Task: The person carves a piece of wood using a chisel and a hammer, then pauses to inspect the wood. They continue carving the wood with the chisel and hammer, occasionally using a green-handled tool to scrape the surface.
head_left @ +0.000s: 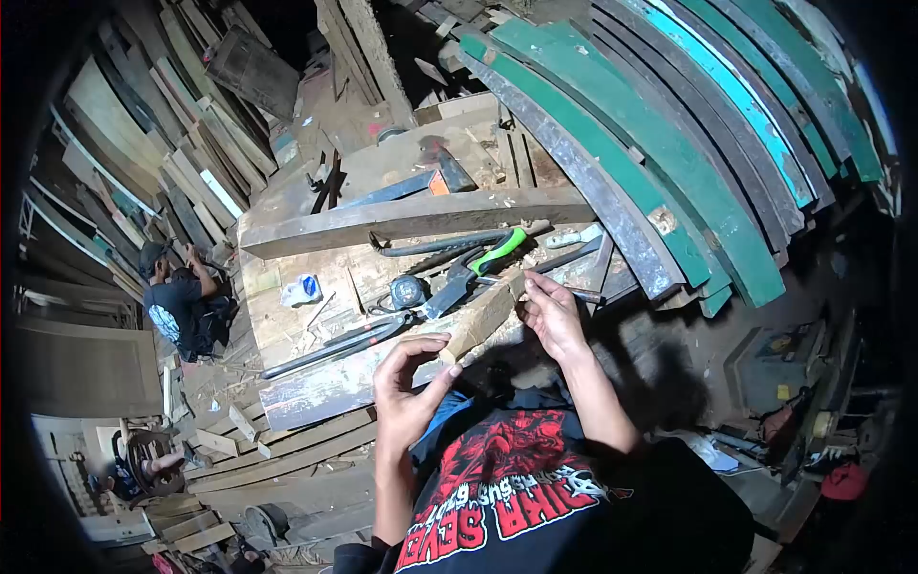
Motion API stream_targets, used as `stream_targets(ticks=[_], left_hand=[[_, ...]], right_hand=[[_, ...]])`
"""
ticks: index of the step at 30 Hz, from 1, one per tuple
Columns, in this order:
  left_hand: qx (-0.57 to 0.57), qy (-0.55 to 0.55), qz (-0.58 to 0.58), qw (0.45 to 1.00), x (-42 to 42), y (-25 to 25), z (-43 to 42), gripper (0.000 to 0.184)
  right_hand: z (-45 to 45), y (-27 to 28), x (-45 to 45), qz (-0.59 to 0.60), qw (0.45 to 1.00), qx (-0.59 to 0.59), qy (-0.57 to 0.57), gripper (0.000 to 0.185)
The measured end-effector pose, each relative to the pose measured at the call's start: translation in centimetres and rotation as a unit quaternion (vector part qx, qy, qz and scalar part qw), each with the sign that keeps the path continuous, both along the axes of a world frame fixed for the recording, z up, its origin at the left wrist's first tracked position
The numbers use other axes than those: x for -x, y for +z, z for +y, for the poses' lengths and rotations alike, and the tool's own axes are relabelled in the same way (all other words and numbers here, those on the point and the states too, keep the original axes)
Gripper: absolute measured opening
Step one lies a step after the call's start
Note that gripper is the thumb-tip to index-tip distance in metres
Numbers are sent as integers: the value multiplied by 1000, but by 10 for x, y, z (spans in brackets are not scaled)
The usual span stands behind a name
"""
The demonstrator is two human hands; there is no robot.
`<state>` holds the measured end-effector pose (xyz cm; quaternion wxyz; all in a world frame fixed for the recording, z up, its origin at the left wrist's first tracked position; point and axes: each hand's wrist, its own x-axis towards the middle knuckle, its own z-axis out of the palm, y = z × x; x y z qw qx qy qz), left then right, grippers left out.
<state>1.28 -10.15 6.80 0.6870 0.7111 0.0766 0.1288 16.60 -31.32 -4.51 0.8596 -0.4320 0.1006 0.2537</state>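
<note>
A short, rough-cut piece of wood (486, 318) is held at a slant between my two hands, above the near edge of the workbench. My left hand (406, 383) grips its lower end with the thumb below and curled fingers above. At the upper end, my right hand (555, 316) pinches the wood between thumb and fingers. Just beyond it lie a hand tool with a green-and-black handle (499, 251), a tape measure (408, 291) and long-handled pincers (344, 342). The tape measure sits left of the green handle.
A long wooden beam (411, 220) crosses the workbench (273, 330). Curved green-painted boards (622, 143) are stacked at the right. A try square (406, 187) lies behind the beam. One person (186, 301) crouches at the left, near planks leaning on the wall (143, 124).
</note>
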Motion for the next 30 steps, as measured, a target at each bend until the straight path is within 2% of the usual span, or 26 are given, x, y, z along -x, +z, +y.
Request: stream_targets(ticks=[5,7,10,14,18,22,24,26,27,30], left_hand=[[-39,29,33,998,2,-4,-6,32],[-62,46,83,994,3,-3,-8,33],[-19,62,146,987,5,-17,-6,37],[-42,31,199,979,7,-27,-3,35],[-111,49,131,984,4,-36,-3,38],[-40,119,144,982,9,-40,-1,38],[-24,161,100,982,6,-41,0,38],[-4,206,62,977,4,-38,0,38],[-17,217,65,974,3,-33,0,33],[-11,250,40,967,-1,-33,6,32]], right_hand=[[0,7,-2,14,998,-7,-61,25],[-4,9,-4,18,998,0,-66,19],[-7,19,-2,35,996,-11,-78,24],[-14,18,0,2,998,-26,-57,28],[-16,16,2,-17,999,27,-33,30],[-20,15,3,-43,990,132,-9,29],[-20,17,4,-56,983,176,24,24],[-18,24,8,-85,975,197,60,33],[-17,29,12,-103,970,210,64,37],[-15,31,16,-151,951,245,112,39]])
